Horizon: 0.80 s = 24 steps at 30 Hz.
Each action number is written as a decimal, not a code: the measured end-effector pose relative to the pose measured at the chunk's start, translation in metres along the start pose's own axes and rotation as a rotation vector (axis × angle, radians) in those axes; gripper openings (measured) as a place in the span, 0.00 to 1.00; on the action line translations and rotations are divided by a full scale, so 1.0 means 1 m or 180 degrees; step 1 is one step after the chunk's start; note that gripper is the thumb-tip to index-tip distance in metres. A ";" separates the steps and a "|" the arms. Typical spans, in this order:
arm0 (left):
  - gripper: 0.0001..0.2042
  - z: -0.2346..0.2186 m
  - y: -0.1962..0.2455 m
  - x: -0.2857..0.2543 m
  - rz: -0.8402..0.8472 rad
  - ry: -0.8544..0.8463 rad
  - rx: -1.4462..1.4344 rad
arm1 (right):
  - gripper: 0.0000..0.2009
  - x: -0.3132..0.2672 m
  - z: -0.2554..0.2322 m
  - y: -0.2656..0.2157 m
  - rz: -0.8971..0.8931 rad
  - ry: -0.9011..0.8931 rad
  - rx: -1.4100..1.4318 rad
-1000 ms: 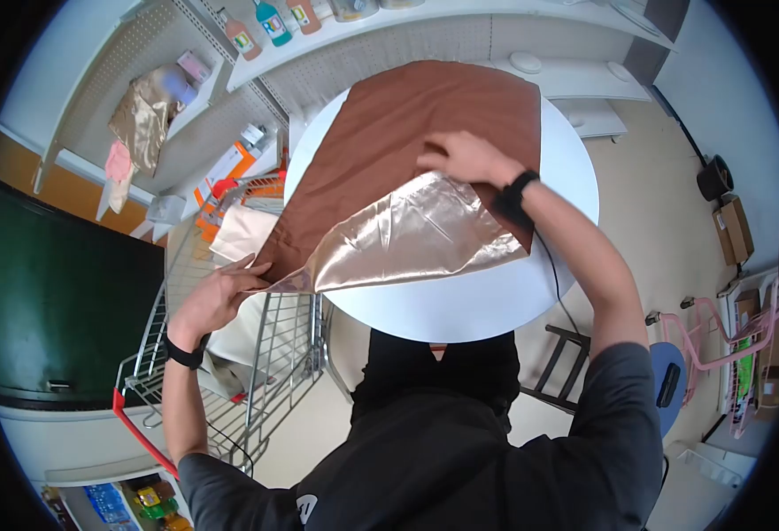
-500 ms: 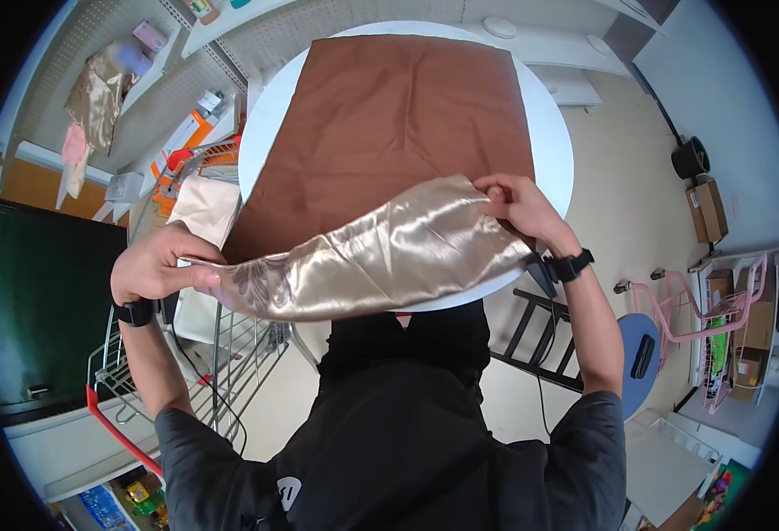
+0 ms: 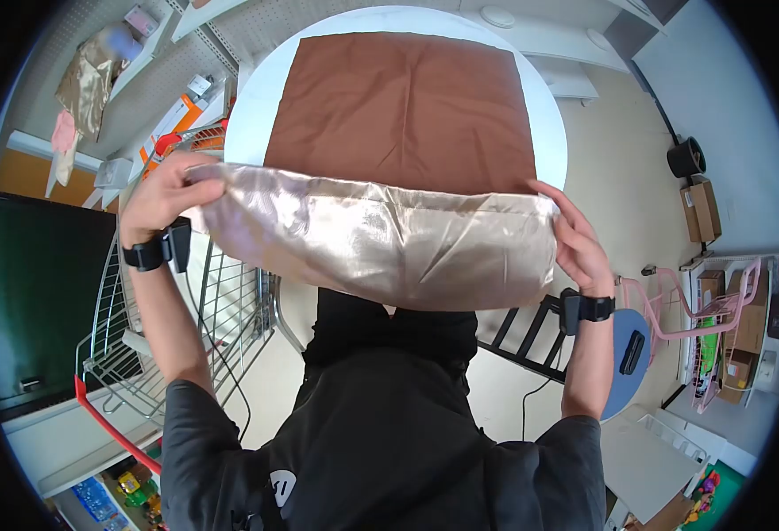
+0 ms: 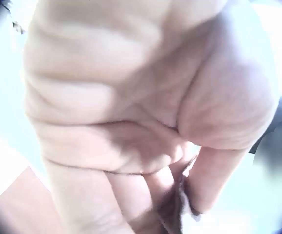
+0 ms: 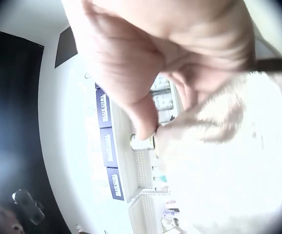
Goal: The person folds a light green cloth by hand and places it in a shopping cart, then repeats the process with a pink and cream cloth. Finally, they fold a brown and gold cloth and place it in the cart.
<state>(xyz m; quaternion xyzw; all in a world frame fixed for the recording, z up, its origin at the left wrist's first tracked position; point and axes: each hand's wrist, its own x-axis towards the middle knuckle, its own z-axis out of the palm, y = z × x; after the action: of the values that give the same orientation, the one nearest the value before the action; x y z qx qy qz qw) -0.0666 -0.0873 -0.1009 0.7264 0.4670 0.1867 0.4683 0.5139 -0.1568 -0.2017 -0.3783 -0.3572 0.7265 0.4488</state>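
A large cloth [image 3: 407, 115], brown on one face and shiny gold on the other, lies brown side up on the round white table [image 3: 553, 146]. Its near part is turned up as a gold band [image 3: 460, 248], with a purplish pattern at the left end, raised over the front of the table. My left hand [image 3: 161, 202] pinches the band's upper left corner. In the left wrist view the cloth edge [image 4: 180, 209] runs between thumb and fingers. At the opposite end, my right hand [image 3: 582, 252] holds the right edge; overexposed cloth [image 5: 224, 151] fills much of the right wrist view.
A wire shopping cart [image 3: 124, 350] stands at the left, close to the table. White shelves [image 3: 549, 53] line the back. To the right are a blue stool [image 3: 624, 372], a pink frame [image 3: 708, 327] and cardboard boxes [image 3: 701, 211]. Cables hang near both wrists.
My right hand has come back from the middle of the cloth to its right edge. My left hand has lifted its corner. The gold flap has become a wide, straighter band between the hands.
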 end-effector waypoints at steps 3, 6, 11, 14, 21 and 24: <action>0.13 0.008 -0.023 0.029 -0.0332 0.0202 -0.0134 | 0.24 0.032 -0.006 0.005 -0.0062 0.0416 -0.0377; 0.13 0.026 -0.049 0.053 -0.0626 0.0766 -0.0555 | 0.18 0.055 -0.014 0.013 -0.0194 0.0844 -0.1143; 0.16 0.070 -0.103 0.062 -0.0678 0.1577 -0.0985 | 0.11 0.066 -0.033 0.028 -0.0030 0.1298 -0.2317; 0.16 0.095 -0.117 0.060 -0.0280 0.1833 -0.0702 | 0.07 0.059 -0.031 0.030 -0.0046 0.1249 -0.2563; 0.14 0.133 -0.108 -0.003 -0.0946 0.1916 -0.0879 | 0.10 0.027 -0.033 0.047 -0.0466 0.1194 -0.2929; 0.14 0.142 -0.103 -0.037 -0.1074 0.1753 -0.0939 | 0.06 0.002 -0.025 0.051 -0.0319 0.0962 -0.3315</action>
<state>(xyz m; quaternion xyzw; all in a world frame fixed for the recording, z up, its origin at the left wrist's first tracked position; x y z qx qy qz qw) -0.0367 -0.1781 -0.2528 0.4860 0.6572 0.3610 0.4489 0.5154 -0.1682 -0.2576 -0.6333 -0.6190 0.3687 0.2824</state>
